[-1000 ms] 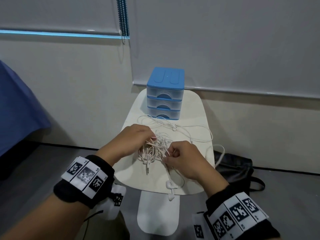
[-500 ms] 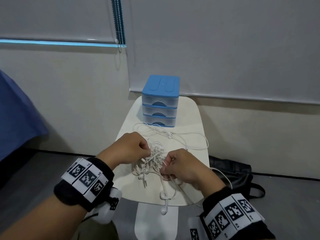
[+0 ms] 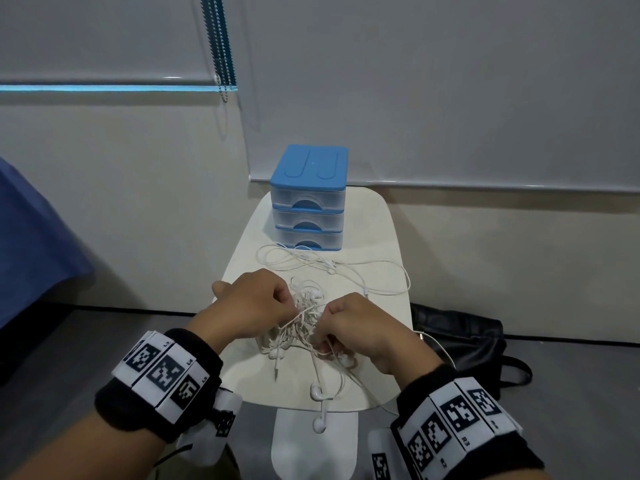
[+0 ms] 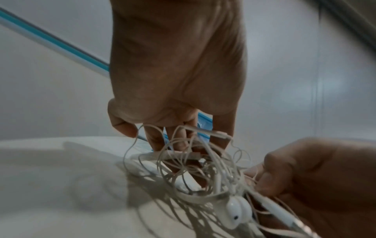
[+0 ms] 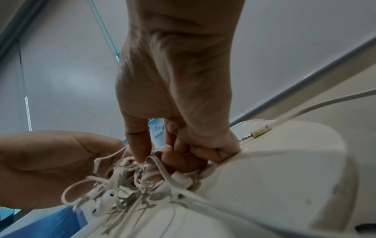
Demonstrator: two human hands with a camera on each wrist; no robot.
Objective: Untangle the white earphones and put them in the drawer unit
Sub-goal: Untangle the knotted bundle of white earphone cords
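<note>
A knot of white earphones [image 3: 304, 323] [image 4: 205, 173] [image 5: 130, 182] is lifted a little above the small cream table [image 3: 377, 233]. My left hand [image 3: 256, 306] [image 4: 175, 90] pinches cords on the knot's left side. My right hand [image 3: 360, 327] [image 5: 179, 99] grips cords on its right side, fingers curled. Loose cord loops trail toward the blue drawer unit [image 3: 309, 199], which stands at the table's far end with its three clear drawers closed. One earbud [image 3: 318, 424] hangs over the near table edge. A jack plug [image 5: 252, 133] lies on the table.
A black bag [image 3: 460, 341] lies on the floor right of the table. A blue cloth [image 3: 31, 244] is at the left. Window blinds with a bead chain [image 3: 221, 46] cover the wall behind. The table's white base [image 3: 311, 448] shows below the near edge.
Both hands have drawn closer together on the knot and pulled it slightly toward me. The head view has tilted, so the table and drawer unit sit lower in frame.
</note>
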